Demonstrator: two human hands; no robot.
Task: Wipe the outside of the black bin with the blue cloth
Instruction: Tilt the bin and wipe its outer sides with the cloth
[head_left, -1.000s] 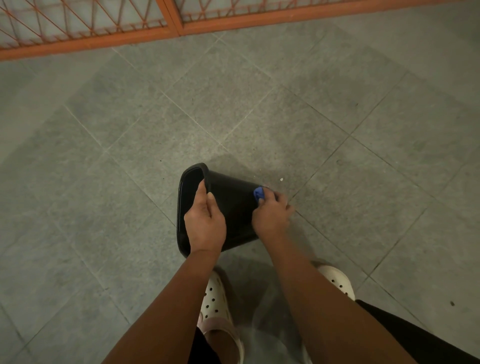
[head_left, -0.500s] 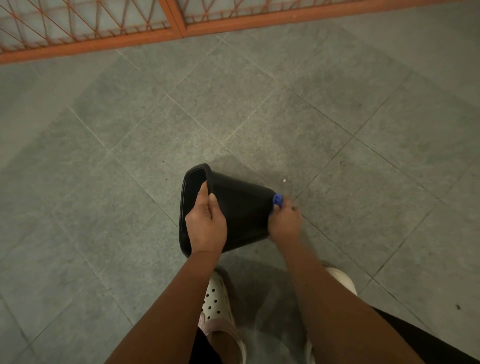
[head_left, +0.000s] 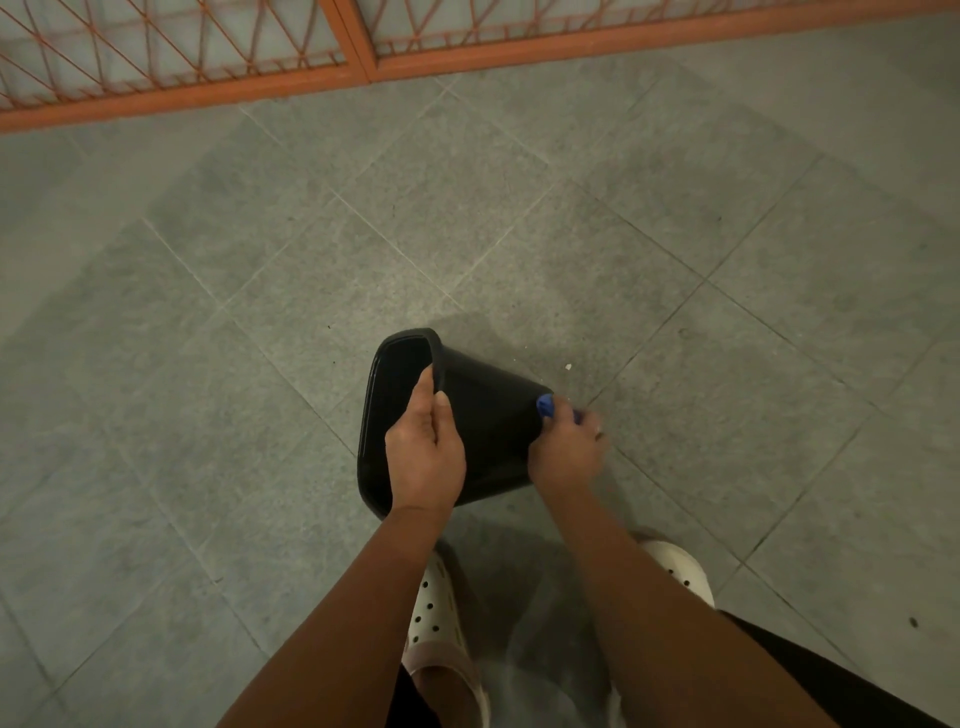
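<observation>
Wiping: stroke along the outer wall of the black bin (head_left: 488, 431) is at the base end.
Bin: centre of view, tipped on its side, mouth at 9 o'clock, base at 3 o'clock. Can't tell if it rests on the floor (head_left: 249, 374) or is held clear.
Cloth: blue cloth (head_left: 545, 405) bunched up, only a small tuft showing, touching the bin's base corner.
Right hand: right hand (head_left: 569, 452) has its fingers curled tight round the cloth, at the 3 o'clock end.
Left hand: left hand (head_left: 423, 457) grips the rim, fingers hooked at the lip, thumb on the outer wall.
Change: over the last second the right hand slid from mid-wall out to the base; left hand and bin barely moved.
Meaning: my read is one pass of the top-facing wall is done. Underside and far wall look unwiped, so the bin likely needs rotating.
Edges: cloth sits right on the base edge, and another stroke outward would slip off. The rim lip is under the left hand, so it's unwiped there.
Room: open tile at 9, 12 and 3 o'clock. Orange grille (head_left: 208, 88) is well apart at 12, clogs (head_left: 434, 608) near at 6.
</observation>
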